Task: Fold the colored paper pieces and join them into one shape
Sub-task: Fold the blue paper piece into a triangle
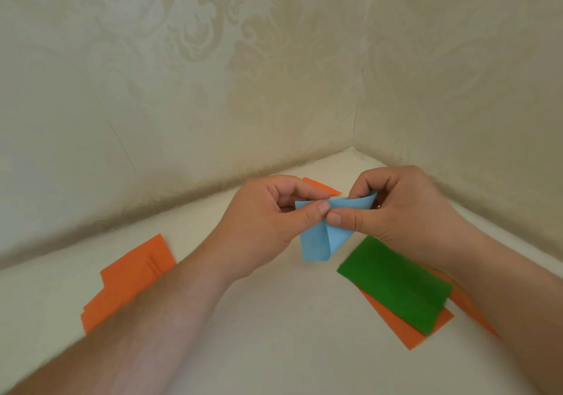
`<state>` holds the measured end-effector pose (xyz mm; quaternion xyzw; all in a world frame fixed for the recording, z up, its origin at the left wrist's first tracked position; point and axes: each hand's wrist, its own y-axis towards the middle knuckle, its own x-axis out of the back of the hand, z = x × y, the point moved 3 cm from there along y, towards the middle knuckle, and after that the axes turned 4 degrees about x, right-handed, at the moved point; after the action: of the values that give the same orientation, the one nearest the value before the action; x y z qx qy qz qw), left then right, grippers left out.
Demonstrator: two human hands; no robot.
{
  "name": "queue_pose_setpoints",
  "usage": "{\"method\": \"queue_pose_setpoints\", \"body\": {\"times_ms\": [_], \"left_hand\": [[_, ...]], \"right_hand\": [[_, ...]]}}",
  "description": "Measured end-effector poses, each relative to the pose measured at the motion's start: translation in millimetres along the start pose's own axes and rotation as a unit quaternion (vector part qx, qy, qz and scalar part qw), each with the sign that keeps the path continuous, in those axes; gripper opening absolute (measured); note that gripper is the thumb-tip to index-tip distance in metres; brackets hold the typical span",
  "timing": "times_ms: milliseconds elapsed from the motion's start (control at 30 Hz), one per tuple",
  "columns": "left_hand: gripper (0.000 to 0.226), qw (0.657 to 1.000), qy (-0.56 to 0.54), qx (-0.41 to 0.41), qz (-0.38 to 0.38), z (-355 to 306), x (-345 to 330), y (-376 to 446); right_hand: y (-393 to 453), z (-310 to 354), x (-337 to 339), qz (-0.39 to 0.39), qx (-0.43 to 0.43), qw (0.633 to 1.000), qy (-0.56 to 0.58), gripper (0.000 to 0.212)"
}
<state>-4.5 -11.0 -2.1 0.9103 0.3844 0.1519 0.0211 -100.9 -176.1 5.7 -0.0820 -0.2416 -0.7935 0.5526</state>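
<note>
A light blue paper piece [320,239] hangs in the air above the white table, partly folded with a crease running down its middle. My left hand [262,227] pinches its upper left part between thumb and fingers. My right hand [396,208] pinches its upper right part, the thumbs almost touching. A green paper piece [396,285] lies flat below my right hand on top of an orange piece [408,330]. Several orange pieces [131,279] lie stacked at the left. Another orange piece [323,187] shows behind my left hand.
The white table [289,333] sits in a corner between two patterned beige walls [213,90]. More orange paper [469,306] shows under my right forearm.
</note>
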Motion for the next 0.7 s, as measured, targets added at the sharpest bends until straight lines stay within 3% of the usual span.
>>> {"method": "queue_pose_setpoints", "body": {"times_ms": [133,267,433,567,700], "left_hand": [[0.029,1.000,-0.003,0.010,-0.006,0,-1,1],[0.036,1.000,-0.003,0.007,-0.008,-2,2,0],[0.022,0.999,0.016,0.013,-0.045,2,7,2],[0.023,0.999,-0.007,0.036,-0.017,3,6,2],[0.030,0.998,0.000,0.064,0.016,5,2,1]], "right_hand": [[-1,3,0,0.011,0.011,1.000,0.003,0.031],[0,4,4,0.080,-0.016,0.997,0.001,0.026],[-5,4,5,0.128,-0.029,0.991,-0.015,0.033],[-5,4,1,0.124,-0.002,0.992,0.017,0.025],[-7,4,-4,0.161,0.028,0.987,0.000,0.033]]}}
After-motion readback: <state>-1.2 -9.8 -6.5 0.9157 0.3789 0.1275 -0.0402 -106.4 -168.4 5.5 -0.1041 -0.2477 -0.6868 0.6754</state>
